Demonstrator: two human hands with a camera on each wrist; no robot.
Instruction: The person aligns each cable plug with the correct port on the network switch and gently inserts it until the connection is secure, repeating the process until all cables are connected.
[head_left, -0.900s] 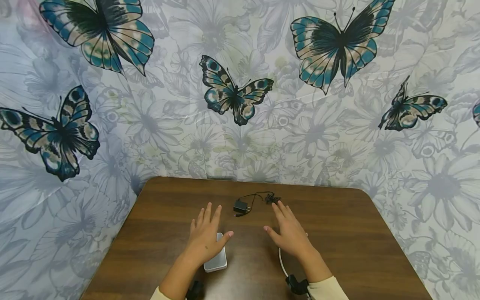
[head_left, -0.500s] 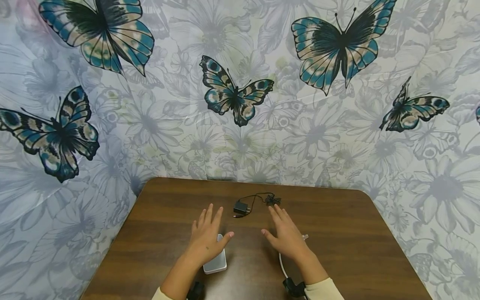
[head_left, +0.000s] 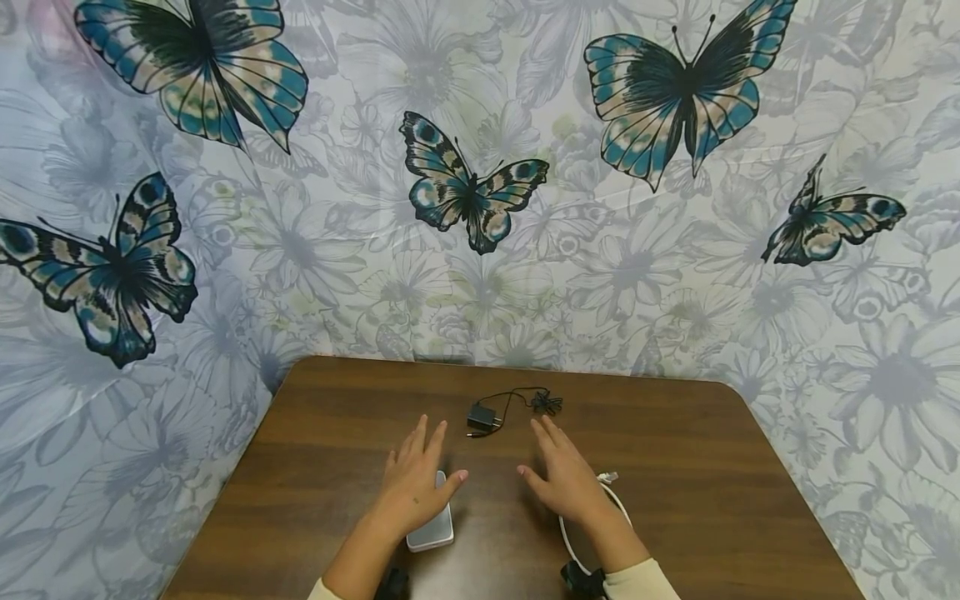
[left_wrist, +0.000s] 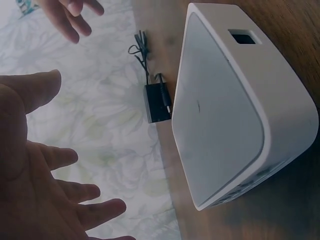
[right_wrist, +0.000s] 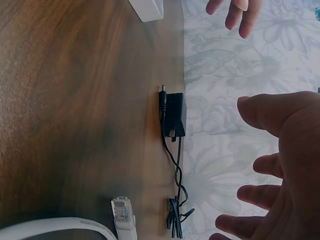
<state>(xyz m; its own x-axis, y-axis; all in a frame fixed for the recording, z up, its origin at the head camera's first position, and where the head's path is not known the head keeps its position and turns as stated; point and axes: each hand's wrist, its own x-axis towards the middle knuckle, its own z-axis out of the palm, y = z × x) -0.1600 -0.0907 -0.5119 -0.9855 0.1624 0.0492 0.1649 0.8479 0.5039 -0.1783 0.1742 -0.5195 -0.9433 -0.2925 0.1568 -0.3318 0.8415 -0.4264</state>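
Note:
My left hand (head_left: 412, 487) is held above a white box-shaped device (left_wrist: 225, 110), fingers spread and nothing in them. That device has a grey top panel and a square port in one side; in the head view the hand covers part of it. Over the right half of the table, my right hand (head_left: 566, 479) hovers with straight fingers, holding nothing. Beneath and beside it lies a white network cable (right_wrist: 65, 227) with a clear plug (right_wrist: 122, 212). Farther back sits a black power adapter (head_left: 483, 416), its thin cord bundled (head_left: 545, 402) near the right fingertips.
The brown wooden table (head_left: 337, 417) has rounded far corners. Behind it hangs a pale floral cloth with butterflies (head_left: 472, 196). Dark wrist-worn gear (head_left: 581, 579) shows under the right forearm.
My right hand has drifted left and toward me, uncovering more of the white cable and its plug. The left hand has barely moved. The device and adapter lie where they were.

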